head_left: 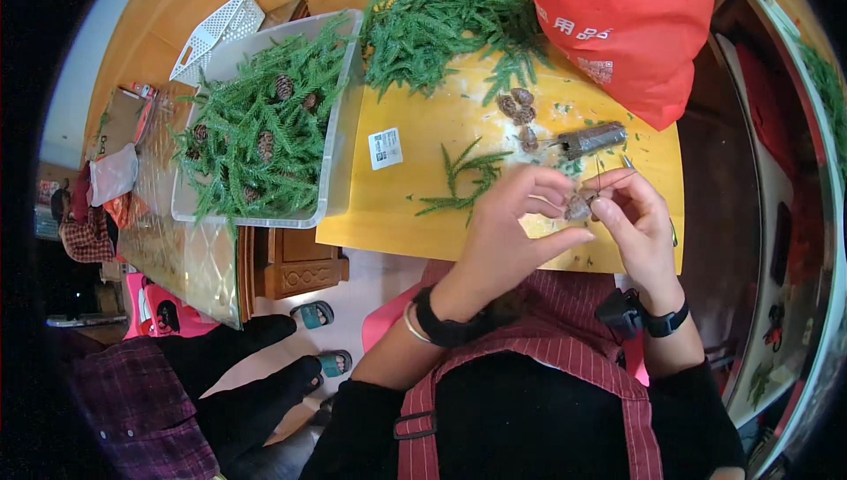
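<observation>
A small brown pine cone [578, 208] with thin dark wire at its top is between my two hands, above the near right part of the yellow board [379, 206]. My right hand [642, 220] pinches the cone and its wire between thumb and fingers. Beside the cone, my left hand [528, 220] has its fingers curved and its thumb held apart; whether its fingertips touch the cone I cannot tell. Several loose pine cones [517, 108] lie just beyond, near a dark wrapped bundle of thin wires [593, 139]. A green sprig [460, 182] rests left of my left hand.
A clear plastic bin [350, 118] at left holds green sprigs and pine cones. More green branches [441, 30] are heaped at the back. A red bag [648, 48] of pine cones stands back right. A white basket [216, 34] sits behind the bin. Another person's legs [256, 383] show lower left.
</observation>
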`<action>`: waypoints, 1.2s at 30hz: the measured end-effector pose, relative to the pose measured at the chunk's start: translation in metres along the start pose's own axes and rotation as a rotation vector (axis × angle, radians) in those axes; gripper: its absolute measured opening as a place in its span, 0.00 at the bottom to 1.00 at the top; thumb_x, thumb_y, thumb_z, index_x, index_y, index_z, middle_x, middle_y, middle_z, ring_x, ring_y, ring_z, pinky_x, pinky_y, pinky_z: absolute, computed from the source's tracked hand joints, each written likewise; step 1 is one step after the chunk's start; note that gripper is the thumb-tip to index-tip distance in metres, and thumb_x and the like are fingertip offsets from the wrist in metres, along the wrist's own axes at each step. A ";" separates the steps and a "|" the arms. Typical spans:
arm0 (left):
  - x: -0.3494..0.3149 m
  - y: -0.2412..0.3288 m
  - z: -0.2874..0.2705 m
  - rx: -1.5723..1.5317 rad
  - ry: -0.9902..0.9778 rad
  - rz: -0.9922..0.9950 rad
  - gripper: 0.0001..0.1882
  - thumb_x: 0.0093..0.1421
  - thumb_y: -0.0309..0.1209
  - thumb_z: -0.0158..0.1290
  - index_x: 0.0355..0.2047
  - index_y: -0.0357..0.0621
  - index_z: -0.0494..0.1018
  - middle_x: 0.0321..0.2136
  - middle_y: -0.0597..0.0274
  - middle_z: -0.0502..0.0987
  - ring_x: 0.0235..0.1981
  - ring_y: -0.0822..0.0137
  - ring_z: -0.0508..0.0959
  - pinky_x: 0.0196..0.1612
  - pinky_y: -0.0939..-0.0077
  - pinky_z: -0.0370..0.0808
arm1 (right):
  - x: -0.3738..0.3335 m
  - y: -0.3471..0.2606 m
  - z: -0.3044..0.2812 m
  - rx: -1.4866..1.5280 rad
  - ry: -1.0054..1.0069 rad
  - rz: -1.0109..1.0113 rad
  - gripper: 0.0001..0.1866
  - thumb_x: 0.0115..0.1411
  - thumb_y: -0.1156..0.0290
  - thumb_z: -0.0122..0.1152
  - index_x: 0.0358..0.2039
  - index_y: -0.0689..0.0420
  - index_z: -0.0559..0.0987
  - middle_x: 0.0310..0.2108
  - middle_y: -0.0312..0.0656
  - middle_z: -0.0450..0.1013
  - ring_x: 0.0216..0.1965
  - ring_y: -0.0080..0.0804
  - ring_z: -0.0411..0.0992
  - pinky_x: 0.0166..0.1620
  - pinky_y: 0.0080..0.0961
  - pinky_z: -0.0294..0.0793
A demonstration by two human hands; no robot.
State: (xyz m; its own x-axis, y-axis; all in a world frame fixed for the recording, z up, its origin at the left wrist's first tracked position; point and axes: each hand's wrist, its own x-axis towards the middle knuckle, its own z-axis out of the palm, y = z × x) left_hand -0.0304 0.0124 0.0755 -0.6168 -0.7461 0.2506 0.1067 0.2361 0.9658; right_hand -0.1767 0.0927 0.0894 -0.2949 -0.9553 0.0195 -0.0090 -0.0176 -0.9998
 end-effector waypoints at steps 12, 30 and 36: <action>-0.002 -0.055 -0.057 1.180 -0.131 -0.059 0.10 0.44 0.29 0.58 0.25 0.39 0.70 0.26 0.55 0.71 0.31 0.56 0.73 0.32 0.67 0.71 | 0.001 0.017 -0.013 -0.013 0.020 0.060 0.07 0.60 0.75 0.47 0.39 0.61 0.70 0.32 0.35 0.68 0.33 0.18 0.68 0.38 0.17 0.68; 0.014 -0.009 -0.032 -0.778 -0.242 -0.555 0.14 0.59 0.31 0.47 0.45 0.42 0.63 0.36 0.59 0.71 0.38 0.69 0.72 0.39 0.79 0.67 | 0.003 0.007 -0.017 -0.213 -0.202 -0.133 0.06 0.51 0.77 0.56 0.30 0.63 0.74 0.36 0.44 0.68 0.42 0.28 0.66 0.43 0.24 0.67; 0.017 -0.007 -0.028 -0.573 -0.247 -0.417 0.16 0.55 0.30 0.52 0.43 0.41 0.65 0.37 0.63 0.72 0.41 0.70 0.72 0.45 0.77 0.68 | 0.000 0.005 -0.010 -0.361 -0.104 -0.249 0.06 0.48 0.76 0.59 0.28 0.62 0.74 0.26 0.41 0.69 0.37 0.32 0.69 0.42 0.25 0.67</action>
State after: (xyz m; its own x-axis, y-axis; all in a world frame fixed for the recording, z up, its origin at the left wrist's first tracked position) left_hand -0.0195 -0.0192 0.0745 -0.8447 -0.5258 -0.1003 0.1738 -0.4466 0.8777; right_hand -0.1864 0.0953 0.0848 -0.1444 -0.9598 0.2406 -0.4058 -0.1643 -0.8991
